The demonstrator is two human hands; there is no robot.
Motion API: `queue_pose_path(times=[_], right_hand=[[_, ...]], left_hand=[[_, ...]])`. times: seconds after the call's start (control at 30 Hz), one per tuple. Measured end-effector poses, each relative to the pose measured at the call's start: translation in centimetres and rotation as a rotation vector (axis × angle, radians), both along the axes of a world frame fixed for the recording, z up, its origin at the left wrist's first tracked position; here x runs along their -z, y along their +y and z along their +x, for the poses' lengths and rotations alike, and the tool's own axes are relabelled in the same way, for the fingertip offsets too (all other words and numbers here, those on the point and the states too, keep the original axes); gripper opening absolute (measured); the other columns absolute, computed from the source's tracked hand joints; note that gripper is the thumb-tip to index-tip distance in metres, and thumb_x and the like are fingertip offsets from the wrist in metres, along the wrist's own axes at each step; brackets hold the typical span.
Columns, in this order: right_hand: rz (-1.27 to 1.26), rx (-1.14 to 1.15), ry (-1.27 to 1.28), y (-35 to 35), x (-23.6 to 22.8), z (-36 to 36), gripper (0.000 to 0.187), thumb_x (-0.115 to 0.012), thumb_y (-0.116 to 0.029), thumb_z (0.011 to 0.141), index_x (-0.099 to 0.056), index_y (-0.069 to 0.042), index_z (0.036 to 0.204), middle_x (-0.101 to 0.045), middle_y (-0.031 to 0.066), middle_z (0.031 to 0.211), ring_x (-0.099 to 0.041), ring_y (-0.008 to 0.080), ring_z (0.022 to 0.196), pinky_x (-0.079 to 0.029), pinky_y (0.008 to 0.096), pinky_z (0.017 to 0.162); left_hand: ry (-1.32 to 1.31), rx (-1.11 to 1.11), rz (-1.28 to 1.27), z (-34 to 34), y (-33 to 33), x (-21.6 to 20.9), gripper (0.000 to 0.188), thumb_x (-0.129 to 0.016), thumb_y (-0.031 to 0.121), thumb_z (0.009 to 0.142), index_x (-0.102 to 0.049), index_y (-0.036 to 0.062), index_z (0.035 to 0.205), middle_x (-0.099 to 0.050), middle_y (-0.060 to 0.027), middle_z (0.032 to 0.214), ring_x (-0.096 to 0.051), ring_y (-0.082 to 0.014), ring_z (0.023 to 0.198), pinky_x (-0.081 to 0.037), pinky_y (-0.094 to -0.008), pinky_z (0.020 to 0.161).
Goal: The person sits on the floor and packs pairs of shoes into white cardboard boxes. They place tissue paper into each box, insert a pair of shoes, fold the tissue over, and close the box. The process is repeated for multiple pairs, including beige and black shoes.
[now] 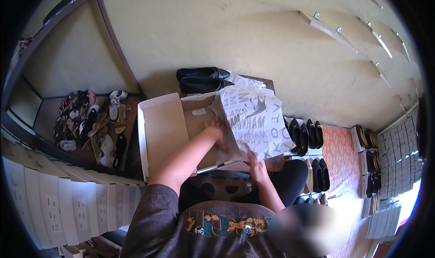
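An open cardboard shoe box [199,120] lies in front of me, with its pale lid [161,135] on the left side. White wrapping paper with grey print [260,117] covers the box's right part and spreads past its right edge. My left hand [217,132] reaches into the box, fingers spread against the bottom beside the paper's edge. With my right hand [258,168] I pinch the paper's near edge at the box's near right corner. A pair of black flat shoes [201,80] sits just behind the box.
Many loose shoes [95,122] lie on a shelf at left. White boxes [72,208] stand stacked at lower left. Pairs of shoes [310,135] rest on boxes to the right, beside a red patterned floor [337,154]. Small wall shelves [328,29] jut out at upper right.
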State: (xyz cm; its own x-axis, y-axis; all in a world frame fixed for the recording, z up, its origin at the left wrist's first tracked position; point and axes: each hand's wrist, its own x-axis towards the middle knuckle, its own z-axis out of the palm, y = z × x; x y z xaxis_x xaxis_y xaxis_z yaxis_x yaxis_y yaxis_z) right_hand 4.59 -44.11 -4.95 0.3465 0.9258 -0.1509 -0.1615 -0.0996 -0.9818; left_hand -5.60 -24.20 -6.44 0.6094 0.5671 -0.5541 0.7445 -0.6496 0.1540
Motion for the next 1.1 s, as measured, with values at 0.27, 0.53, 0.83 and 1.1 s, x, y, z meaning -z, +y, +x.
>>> queue_pose_path(times=[0.27,0.53,0.83,1.1], right_hand=[[-0.128,0.020,0.101,0.5,-0.4,0.7,0.045,-0.043,-0.023,0.093,-0.032,-0.006,0.133,-0.039,0.0075,0.129,-0.042,0.0193,0.112,-0.045,0.0345,0.083],[-0.133,0.015,0.108,0.4,-0.4,1.2,0.044,-0.042,-0.025,0.094,-0.032,-0.008,0.133,-0.039,0.0071,0.130,-0.041,0.0194,0.114,-0.046,0.0350,0.082],[-0.129,0.005,0.171,0.8,-0.5,0.9,0.045,-0.043,-0.025,0.093,-0.035,-0.003,0.131,-0.039,0.0091,0.129,-0.044,0.0222,0.112,-0.048,0.0383,0.083],[-0.131,-0.006,0.190,0.4,-0.1,1.4,0.045,-0.042,-0.026,0.094,-0.032,-0.007,0.134,-0.038,0.0069,0.131,-0.042,0.0201,0.114,-0.046,0.0358,0.085]], left_hand=[[-0.047,-0.050,0.141,0.1,-1.2,0.7,0.140,-0.066,0.076,0.039,-0.006,0.0022,0.141,0.002,-0.0183,0.147,0.002,-0.0349,0.136,-0.006,-0.0684,0.098],[0.164,0.159,0.200,2.0,-4.9,0.3,0.080,-0.059,0.048,0.069,-0.034,0.0079,0.134,-0.024,-0.0144,0.141,-0.021,-0.0314,0.129,-0.011,-0.0591,0.102],[0.082,-0.051,0.213,1.5,-4.1,7.8,0.074,-0.045,0.037,0.082,-0.008,0.0123,0.141,-0.011,-0.0133,0.146,-0.014,-0.0288,0.132,-0.013,-0.0601,0.100],[0.017,-0.087,-0.013,0.0,-4.1,1.4,0.137,-0.071,0.067,0.046,0.008,0.0087,0.141,0.016,-0.0136,0.147,0.002,-0.0334,0.136,-0.010,-0.0682,0.097]])
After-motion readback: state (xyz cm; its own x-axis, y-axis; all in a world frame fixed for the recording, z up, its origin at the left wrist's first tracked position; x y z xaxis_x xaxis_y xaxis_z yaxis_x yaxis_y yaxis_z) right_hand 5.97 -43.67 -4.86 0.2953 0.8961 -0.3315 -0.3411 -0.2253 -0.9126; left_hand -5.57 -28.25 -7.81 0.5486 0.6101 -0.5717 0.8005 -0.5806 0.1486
